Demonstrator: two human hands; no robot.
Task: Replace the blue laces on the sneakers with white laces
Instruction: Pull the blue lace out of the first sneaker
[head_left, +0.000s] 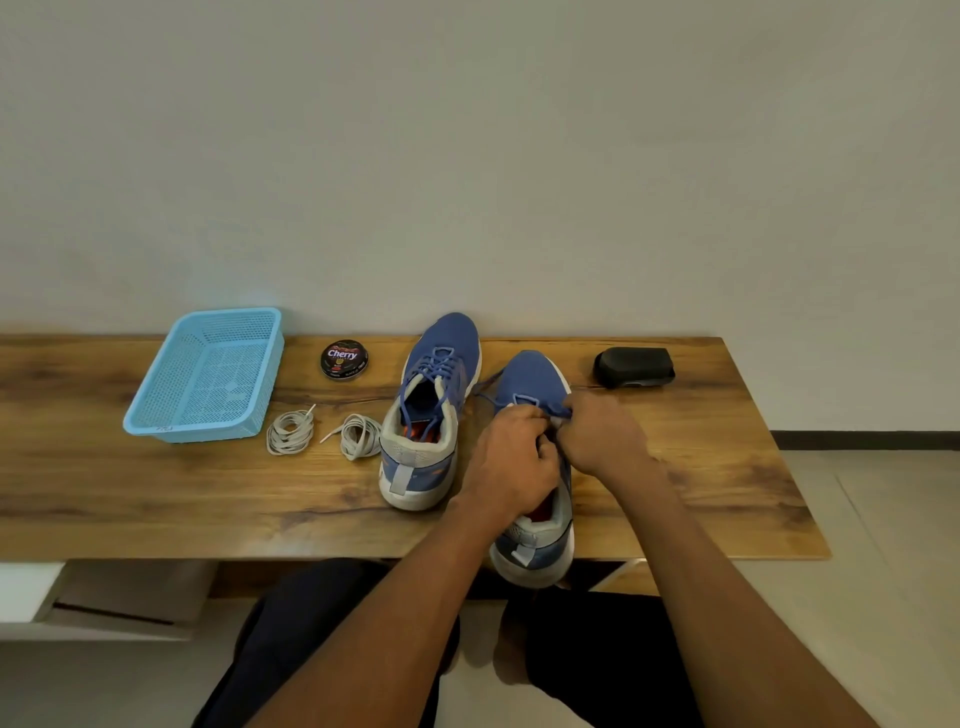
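Observation:
Two blue sneakers stand on the wooden table (156, 499), toes toward the wall. The left sneaker (434, 410) still has its blue lace (439, 364) threaded, ends tucked into its opening. The right sneaker (535, 395) sits under both my hands, its heel over the table's front edge. My left hand (511, 457) and my right hand (602, 436) are curled over its eyelets, pinching its blue lace (558, 413); a loose end trails left (485, 387). Two coiled white laces (291, 431) (358, 436) lie left of the sneakers.
A light blue plastic basket (156, 421) stands at the table's left. A round Cherry shoe polish tin (344, 359) sits near the wall. A black case (634, 367) lies at the back right. My knees are below the front edge.

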